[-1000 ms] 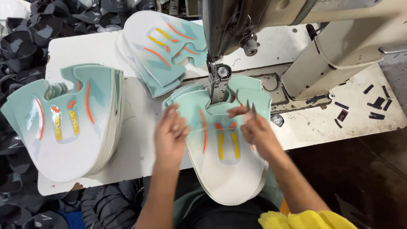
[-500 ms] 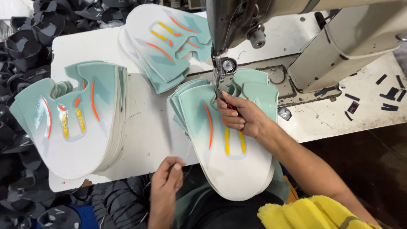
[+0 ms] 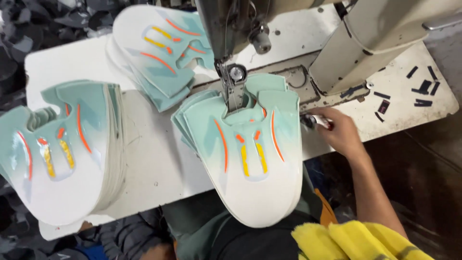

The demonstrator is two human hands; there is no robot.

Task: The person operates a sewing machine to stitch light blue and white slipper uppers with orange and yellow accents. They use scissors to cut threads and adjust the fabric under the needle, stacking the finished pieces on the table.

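The right hand [image 3: 339, 132] reaches to the right of the sewing machine's needle, its fingers closed around a small dark-tipped tool [image 3: 315, 121], perhaps a snip or marker; which one is too small to tell. Just left of it, a stack of mint-and-white shoe upper panels [image 3: 248, 163] with orange and yellow stripes lies in the centre of the frame, its notched top edge tucked under the presser foot [image 3: 234, 86]. The left hand is out of view, so its state cannot be told. The work looks paused between seams: the top panel sits positioned at the needle while the hand fetches or parks the tool. The next move calls for both hands flat on the panel to steer it. Further out, a second stack [image 3: 57, 154] sits at the left and a third [image 3: 159, 48] at the upper left on the white table [image 3: 154, 163].
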